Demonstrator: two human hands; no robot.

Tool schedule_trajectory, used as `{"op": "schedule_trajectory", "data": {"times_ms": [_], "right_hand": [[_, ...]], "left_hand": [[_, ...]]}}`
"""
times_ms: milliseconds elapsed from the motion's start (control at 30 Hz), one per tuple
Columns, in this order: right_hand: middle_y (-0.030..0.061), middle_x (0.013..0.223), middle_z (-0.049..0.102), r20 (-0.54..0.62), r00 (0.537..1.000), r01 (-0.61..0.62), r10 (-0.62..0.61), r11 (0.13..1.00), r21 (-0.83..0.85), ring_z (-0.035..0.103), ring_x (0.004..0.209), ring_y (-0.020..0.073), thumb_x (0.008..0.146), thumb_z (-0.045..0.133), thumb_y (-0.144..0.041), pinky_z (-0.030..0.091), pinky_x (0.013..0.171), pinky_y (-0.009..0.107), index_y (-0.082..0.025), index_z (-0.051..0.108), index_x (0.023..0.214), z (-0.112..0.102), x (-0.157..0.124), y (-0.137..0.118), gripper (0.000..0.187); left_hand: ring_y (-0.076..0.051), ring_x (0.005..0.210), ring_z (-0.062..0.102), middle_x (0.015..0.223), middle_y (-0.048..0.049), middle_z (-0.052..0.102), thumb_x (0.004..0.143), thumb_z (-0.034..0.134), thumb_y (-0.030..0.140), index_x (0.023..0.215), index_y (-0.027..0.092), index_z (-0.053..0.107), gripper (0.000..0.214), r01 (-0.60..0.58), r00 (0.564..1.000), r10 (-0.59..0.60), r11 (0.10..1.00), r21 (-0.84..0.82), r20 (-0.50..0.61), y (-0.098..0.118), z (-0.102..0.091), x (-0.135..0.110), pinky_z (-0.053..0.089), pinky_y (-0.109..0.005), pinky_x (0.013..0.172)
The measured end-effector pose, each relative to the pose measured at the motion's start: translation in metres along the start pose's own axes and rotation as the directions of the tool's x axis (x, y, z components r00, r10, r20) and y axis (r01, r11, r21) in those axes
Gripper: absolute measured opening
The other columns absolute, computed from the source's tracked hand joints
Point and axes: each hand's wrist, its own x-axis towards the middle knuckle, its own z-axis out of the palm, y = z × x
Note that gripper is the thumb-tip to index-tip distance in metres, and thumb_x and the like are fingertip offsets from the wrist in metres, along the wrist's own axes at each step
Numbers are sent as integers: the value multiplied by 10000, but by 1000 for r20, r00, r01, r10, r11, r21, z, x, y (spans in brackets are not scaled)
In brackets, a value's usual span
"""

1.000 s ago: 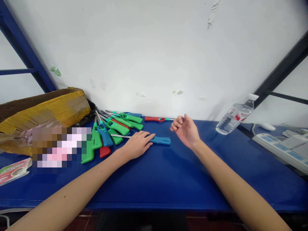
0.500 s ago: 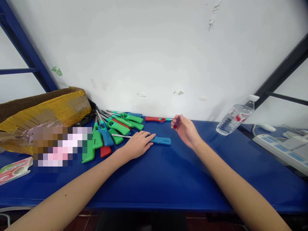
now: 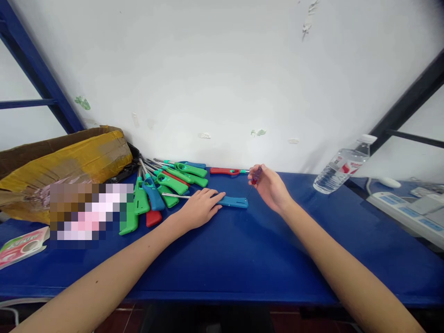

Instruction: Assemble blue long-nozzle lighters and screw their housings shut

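Left hand (image 3: 199, 208) lies flat, palm down, pinning the nozzle half of the blue lighter (image 3: 235, 202), which we see lying on the table (image 3: 243, 259) with its long axis running left to right. Our right hand (image 3: 274, 188) (the nearer one to the lighter's bare handle end) pinches a small red-handled screwdriver (image 3: 255, 176) just above and right of that end, shaft slanting down toward it; a pile of lighters (image 3: 166, 182) sits left of the blue lighter.
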Motion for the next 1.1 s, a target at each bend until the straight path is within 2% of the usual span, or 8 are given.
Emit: {"op": "schedule_trajectory", "data": {"times_ms": [100, 200, 400, 567, 667, 867, 1100], "right_hand": [[0, 751, 574, 15, 1000, -7, 6, 1000, 28, 554, 734, 144, 780, 700, -394, 458, 667, 263, -215, 653, 804, 1, -1, -3, 187], [-33, 658, 487, 53, 998, -42, 37, 994, 97, 529, 679, 141, 789, 692, -361, 452, 679, 272, -235, 620, 831, 2, -2, -4, 152], [-49, 601, 358, 152, 986, -88, 63, 982, 170, 452, 595, 134, 812, 650, -402, 453, 677, 289, -228, 555, 748, 3, -3, -4, 209], [-14, 763, 506, 130, 990, -65, 54, 995, 79, 518, 721, 143, 769, 700, -375, 456, 675, 276, -228, 584, 761, 3, -4, -4, 188], [-4, 795, 529, 104, 994, -18, 15, 999, 28, 533, 758, 149, 770, 707, -403, 462, 679, 281, -227, 605, 736, 3, -4, -5, 207], [-18, 628, 375, 79, 995, -55, 56, 998, -7, 488, 646, 170, 815, 608, -584, 461, 645, 316, -243, 589, 712, 3, -3, -4, 356], [-51, 553, 269, 96, 993, -81, 72, 993, 86, 407, 550, 155, 817, 605, -572, 423, 614, 315, -242, 502, 668, 3, -3, -5, 377]], "left_hand": [[-261, 1151, 518, 1289, -115, 563, 994, 420, 303, 1407, 175, 457, 434, 5, 1000, -5, 1000, 3, -1, 0, 0, 0, 429, -413, 983], [-260, 1147, 525, 1284, -116, 567, 991, 427, 302, 1405, 180, 461, 432, 4, 1000, -4, 1000, 5, -5, 0, 0, 0, 435, -408, 977], [-258, 1147, 531, 1278, -118, 572, 989, 430, 302, 1400, 185, 466, 429, -3, 1000, 3, 1000, 2, -23, -1, 2, 0, 443, -408, 971], [-255, 1152, 524, 1281, -122, 570, 995, 406, 305, 1401, 179, 464, 429, -9, 1000, 9, 1000, -4, -25, -1, 1, 0, 434, -412, 984], [-255, 1146, 522, 1276, -120, 570, 995, 400, 305, 1399, 177, 464, 429, -7, 1000, 7, 1000, -7, -17, -1, 1, 0, 431, -408, 979], [-251, 1141, 523, 1275, -115, 570, 994, 406, 305, 1393, 186, 465, 421, -4, 1000, 4, 1000, -7, -21, 0, 0, 0, 424, -392, 971], [-255, 1142, 523, 1278, -113, 570, 994, 417, 302, 1401, 187, 460, 426, 2, 1000, -2, 1000, 4, -8, 0, 0, 0, 427, -393, 972]]}}
